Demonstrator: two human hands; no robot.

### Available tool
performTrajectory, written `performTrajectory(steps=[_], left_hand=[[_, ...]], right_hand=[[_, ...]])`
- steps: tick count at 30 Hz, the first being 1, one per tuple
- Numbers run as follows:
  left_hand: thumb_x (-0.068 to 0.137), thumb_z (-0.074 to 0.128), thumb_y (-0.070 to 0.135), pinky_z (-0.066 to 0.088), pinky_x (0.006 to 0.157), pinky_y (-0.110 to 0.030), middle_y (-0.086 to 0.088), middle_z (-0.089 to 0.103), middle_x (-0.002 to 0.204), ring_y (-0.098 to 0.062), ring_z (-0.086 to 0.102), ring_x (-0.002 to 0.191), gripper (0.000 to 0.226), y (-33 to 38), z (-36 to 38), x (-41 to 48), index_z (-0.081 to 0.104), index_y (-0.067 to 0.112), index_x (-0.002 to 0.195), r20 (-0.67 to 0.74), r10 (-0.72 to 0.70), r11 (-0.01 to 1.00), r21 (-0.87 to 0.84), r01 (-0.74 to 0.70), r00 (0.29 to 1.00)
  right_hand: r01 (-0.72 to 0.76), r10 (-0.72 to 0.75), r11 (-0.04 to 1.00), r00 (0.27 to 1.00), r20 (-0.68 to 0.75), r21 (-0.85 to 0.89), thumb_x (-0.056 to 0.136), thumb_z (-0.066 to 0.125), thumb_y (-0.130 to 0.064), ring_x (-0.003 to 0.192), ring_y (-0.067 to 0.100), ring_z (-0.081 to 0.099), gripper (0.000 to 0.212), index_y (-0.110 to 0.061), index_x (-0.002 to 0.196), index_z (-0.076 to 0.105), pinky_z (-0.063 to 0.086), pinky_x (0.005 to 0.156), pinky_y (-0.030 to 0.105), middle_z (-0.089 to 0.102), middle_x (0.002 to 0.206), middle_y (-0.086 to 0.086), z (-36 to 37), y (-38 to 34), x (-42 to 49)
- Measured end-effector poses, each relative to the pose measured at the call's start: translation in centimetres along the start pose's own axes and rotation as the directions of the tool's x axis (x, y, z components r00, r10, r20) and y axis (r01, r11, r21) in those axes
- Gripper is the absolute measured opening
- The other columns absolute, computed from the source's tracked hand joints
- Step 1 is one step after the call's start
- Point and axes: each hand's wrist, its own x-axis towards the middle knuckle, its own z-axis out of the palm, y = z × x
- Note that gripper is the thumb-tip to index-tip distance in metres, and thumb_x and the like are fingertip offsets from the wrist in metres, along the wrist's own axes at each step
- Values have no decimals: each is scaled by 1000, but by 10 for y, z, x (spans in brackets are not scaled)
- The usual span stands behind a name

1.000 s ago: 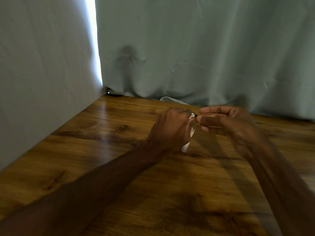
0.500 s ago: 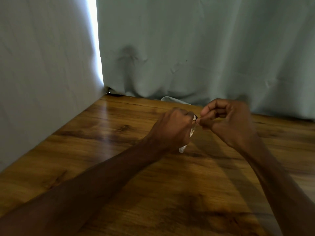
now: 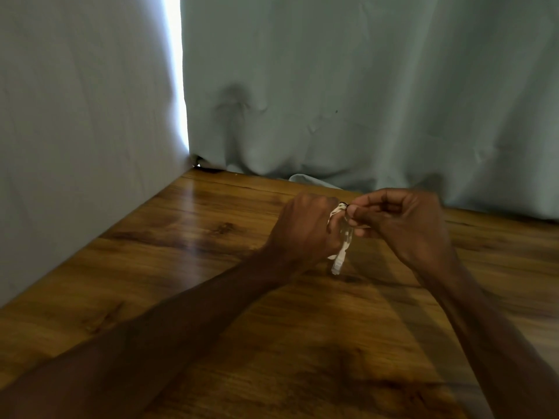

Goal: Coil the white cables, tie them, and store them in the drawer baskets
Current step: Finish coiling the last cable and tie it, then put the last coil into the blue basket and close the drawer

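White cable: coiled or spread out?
Coiled: the white cable is bunched in the left hand, one end hanging; the right hand pinches its top.

Forearms converge at centre right; the left hand (image 3: 305,228) grips the white cable (image 3: 340,255), and the right hand (image 3: 405,225) pinches its top.

— What is held?
— A white cable (image 3: 340,258) is gripped by the left hand (image 3: 305,228); its plug end is left hanging just below the grip.
— And above the grip?
— A small black tie (image 3: 343,203) is pinched there by the right hand (image 3: 402,225), over the table (image 3: 211,267).
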Motion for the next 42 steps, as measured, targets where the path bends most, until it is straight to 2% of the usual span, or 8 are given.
performTrajectory(steps=[11,15,20,23,28,33,37,42], left_hand=[[94,56,22,39,55,-31,1,64,67,-14,54,59,22,1,1,-2,69,13,79,33,-26,999,-22,26,999],[94,56,22,48,62,-35,4,71,74,-12,62,66,21,-2,-1,1,74,16,83,48,-57,993,-98,62,997],[96,61,18,50,62,-37,7,72,72,-9,66,67,21,-2,-7,2,77,20,83,139,-96,952,-277,132,986],[96,62,20,59,72,-42,9,78,84,-8,73,78,20,2,-10,1,81,24,95,224,-153,890,-391,232,962],[97,69,21,60,83,-27,12,79,101,0,73,93,17,29,-18,-1,80,21,110,296,-118,834,-489,256,948],[91,76,31,55,82,-17,14,78,102,5,70,93,24,80,-19,1,78,23,113,342,-46,851,-479,216,939],[87,80,43,55,92,-19,12,75,115,7,68,102,48,131,-16,5,70,21,129,430,26,841,-497,213,903],[89,78,29,57,98,-30,11,73,118,4,67,108,51,205,11,1,64,15,135,413,126,812,-566,146,902]], right_hand=[[-84,83,994,996,22,64,86,78,-7,81,21,78,15,-8,100,78,64,65,28,80,88,7,-6,0,1],[-19,13,992,999,-53,-128,89,77,-21,88,9,75,13,-22,102,78,62,74,25,79,91,-8,-10,8,7],[-73,97,990,974,203,-121,81,84,-29,118,4,64,49,-30,127,68,54,97,27,70,125,-10,-19,12,11],[-124,140,989,952,271,-75,78,87,-16,114,11,69,53,-25,126,66,57,99,35,73,121,-4,-17,16,3],[-100,109,993,984,138,-69,84,82,-7,98,22,76,31,-12,113,74,58,73,24,80,102,5,-36,12,-20],[-148,156,985,982,106,-86,82,82,-5,87,18,77,27,-8,109,77,61,69,23,81,97,7,-90,-18,-59],[-198,199,971,980,-3,-134,80,84,-2,82,26,76,28,-2,107,76,64,70,32,80,94,15,-147,-43,-93],[-215,168,934,969,-179,-286,74,89,-2,77,22,73,29,-6,100,78,62,71,34,80,86,10,-231,-71,-147]])
